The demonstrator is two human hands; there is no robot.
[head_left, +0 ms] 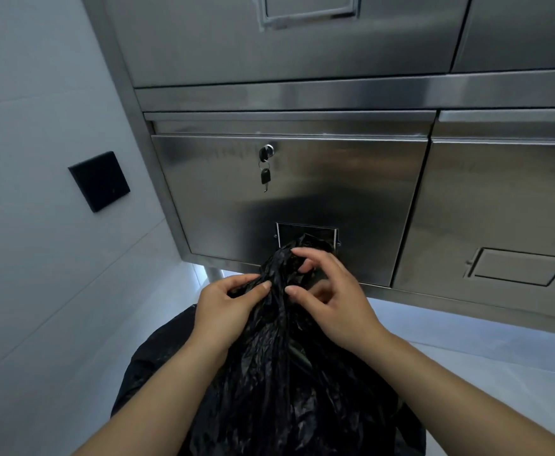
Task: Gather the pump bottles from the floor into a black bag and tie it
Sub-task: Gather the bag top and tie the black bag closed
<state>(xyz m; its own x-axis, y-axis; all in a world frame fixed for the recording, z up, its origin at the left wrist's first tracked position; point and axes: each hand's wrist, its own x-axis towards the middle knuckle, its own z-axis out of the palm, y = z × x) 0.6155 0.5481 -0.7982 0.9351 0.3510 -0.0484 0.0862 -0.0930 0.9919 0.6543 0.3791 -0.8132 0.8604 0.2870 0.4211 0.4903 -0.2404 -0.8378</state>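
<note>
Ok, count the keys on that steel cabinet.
2. One key sits in the lock on the door above the bag; the second key hangs below it on a ring. The bag hides part of the door, so more may be hidden.

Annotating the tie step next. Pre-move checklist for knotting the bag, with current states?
1. Grip of left hand on the black bag neck: ok, fingers and thumb curled round the plastic.
2. Grip of right hand: ok, fingertips pinch the gathered top.
3. Neck gathered into one bunch: ok.
4. Knot made: not ok, none visible.
5. All pump bottles inside: cannot tell, the bag is opaque and no bottle shows.
6. Bag top apart from the key hanging on the cabinet: ok, the key is well above.
</note>
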